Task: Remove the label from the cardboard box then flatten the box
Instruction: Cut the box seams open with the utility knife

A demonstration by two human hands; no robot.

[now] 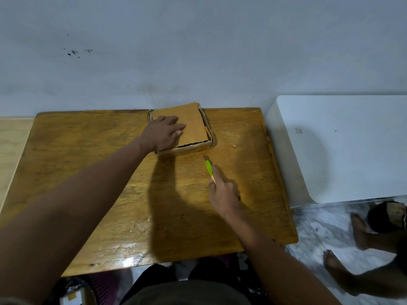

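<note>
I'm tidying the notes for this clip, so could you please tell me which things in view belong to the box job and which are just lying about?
Part of the job:
cardboard box, under the left hand
green cutter, held in the right hand

Just lying about:
white cabinet beside the table
crumbs on the tabletop

A shallow cardboard box sits at the far edge of the wooden tabletop, against the wall. The left hand lies flat on its top flap. The right hand holds a green cutter, pointed toward the box's near side.
</note>
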